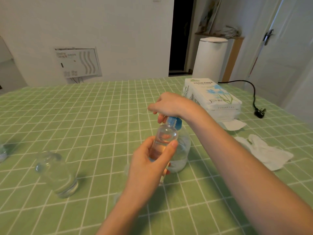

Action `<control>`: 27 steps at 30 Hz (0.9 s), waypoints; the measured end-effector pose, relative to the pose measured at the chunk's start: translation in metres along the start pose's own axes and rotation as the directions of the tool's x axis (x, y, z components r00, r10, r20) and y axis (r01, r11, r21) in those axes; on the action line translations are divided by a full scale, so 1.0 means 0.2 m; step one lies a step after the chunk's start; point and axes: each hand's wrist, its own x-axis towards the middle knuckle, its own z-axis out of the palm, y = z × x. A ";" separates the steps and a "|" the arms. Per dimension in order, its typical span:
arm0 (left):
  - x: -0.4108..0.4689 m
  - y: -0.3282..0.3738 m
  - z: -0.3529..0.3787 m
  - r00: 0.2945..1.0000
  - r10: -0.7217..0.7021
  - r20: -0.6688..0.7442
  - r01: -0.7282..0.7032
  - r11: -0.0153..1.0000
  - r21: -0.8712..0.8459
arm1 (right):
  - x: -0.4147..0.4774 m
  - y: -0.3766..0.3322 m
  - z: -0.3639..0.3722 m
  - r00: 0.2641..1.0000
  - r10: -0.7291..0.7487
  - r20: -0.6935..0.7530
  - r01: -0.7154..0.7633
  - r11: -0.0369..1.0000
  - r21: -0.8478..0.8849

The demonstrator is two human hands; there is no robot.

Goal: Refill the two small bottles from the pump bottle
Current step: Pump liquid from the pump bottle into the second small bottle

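Observation:
At the middle of the table my left hand (149, 163) grips a small clear bottle (166, 134) and holds it upright, its open neck right at the blue pump head (177, 124). The clear pump bottle (183, 150) stands just behind it on the green checked cloth, with some liquid low inside. My right hand (169, 103) lies over the pump head from above, fingers curled down around it. A second small clear bottle (55, 173) stands alone at the left, apart from both hands.
A white tissue paper pack (213, 97) lies at the back right, with crumpled white tissues (264, 151) in front of it. A black plug and cable (259, 113) lie near the right edge. A clear object (2, 152) shows at the far left edge.

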 end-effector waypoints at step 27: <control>-0.01 0.02 0.00 1.000 0.007 0.009 -0.007 1.000 0.001 | -0.01 -0.01 -0.02 1.000 -0.003 -0.003 0.003 1.000 -0.011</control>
